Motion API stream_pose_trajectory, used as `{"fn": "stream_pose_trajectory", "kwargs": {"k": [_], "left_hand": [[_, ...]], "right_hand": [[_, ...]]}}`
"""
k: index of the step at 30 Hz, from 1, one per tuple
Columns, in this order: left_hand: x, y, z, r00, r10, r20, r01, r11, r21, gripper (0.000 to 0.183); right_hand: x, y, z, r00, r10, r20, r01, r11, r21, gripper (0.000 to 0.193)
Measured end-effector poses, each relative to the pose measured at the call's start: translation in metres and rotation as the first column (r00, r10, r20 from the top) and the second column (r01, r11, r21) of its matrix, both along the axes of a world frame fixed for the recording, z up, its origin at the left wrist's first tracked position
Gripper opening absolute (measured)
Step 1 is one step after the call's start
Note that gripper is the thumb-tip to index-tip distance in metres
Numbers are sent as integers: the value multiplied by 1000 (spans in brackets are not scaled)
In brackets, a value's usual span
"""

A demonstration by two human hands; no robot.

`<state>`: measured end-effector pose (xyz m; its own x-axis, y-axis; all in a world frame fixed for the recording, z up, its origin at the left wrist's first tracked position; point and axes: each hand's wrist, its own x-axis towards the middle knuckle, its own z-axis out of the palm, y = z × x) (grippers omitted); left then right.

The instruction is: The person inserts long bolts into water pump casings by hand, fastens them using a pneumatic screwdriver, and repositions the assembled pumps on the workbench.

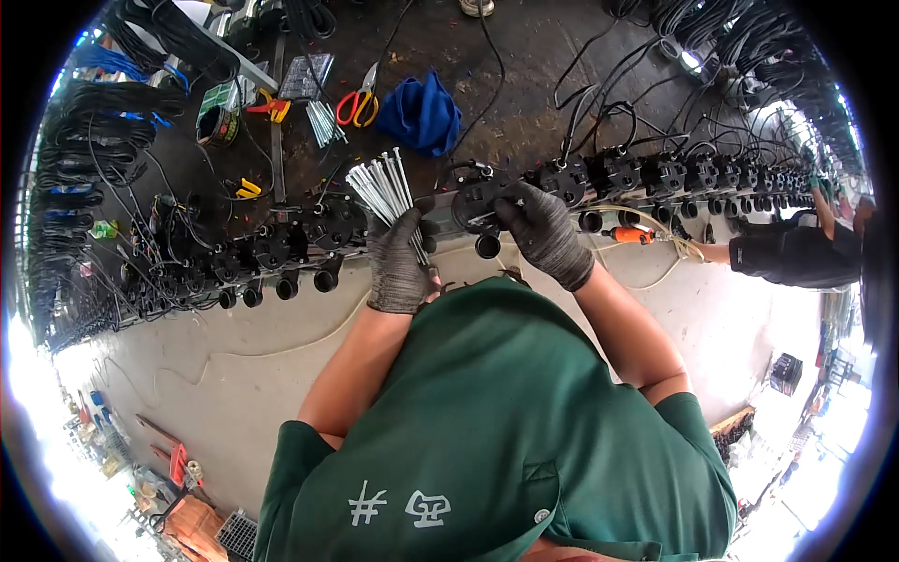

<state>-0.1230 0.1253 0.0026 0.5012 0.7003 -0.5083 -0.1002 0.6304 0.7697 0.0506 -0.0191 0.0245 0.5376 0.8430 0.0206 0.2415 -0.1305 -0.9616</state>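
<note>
Fingers of the gloved left hand are clamped around a fanned bunch of long screws, heads up, held just above the near edge of the tabletop. Those of the gloved right hand bunch together at a round black unit just beside them; a pale sliver shows by their tips, but I cannot tell whether they pinch a screw or only press on the unit.

Work looks to be under way at this unit: the left hand's bunch is well stocked, and more loose screws lie on the tabletop near the scissors. Similar black units run along the edge to both sides; which of them are finished and which remain is too small to tell.
</note>
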Motion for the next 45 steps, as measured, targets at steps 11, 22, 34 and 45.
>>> {"fn": "stream_pose_trajectory", "kwargs": {"k": [11, 22, 34, 45], "left_hand": [[1, -1, 8, 997, -22, -69, 28, 996, 82, 19], [23, -12, 33, 894, -435, -108, 448, 868, 214, 27], [40, 6, 17, 934, -301, -190, 333, 928, 166, 24], [50, -2, 21, 978, -207, -28, 208, 978, 36, 15]], "right_hand": [[-4, 18, -18, 707, 375, 600, -73, 882, -465, 39], [23, 22, 13, 902, 22, -431, -44, 998, -42, 35], [82, 2, 18, 863, -261, -433, 366, 913, 181, 16], [94, 21, -14, 932, -35, 362, 80, 991, -111, 24]]}}
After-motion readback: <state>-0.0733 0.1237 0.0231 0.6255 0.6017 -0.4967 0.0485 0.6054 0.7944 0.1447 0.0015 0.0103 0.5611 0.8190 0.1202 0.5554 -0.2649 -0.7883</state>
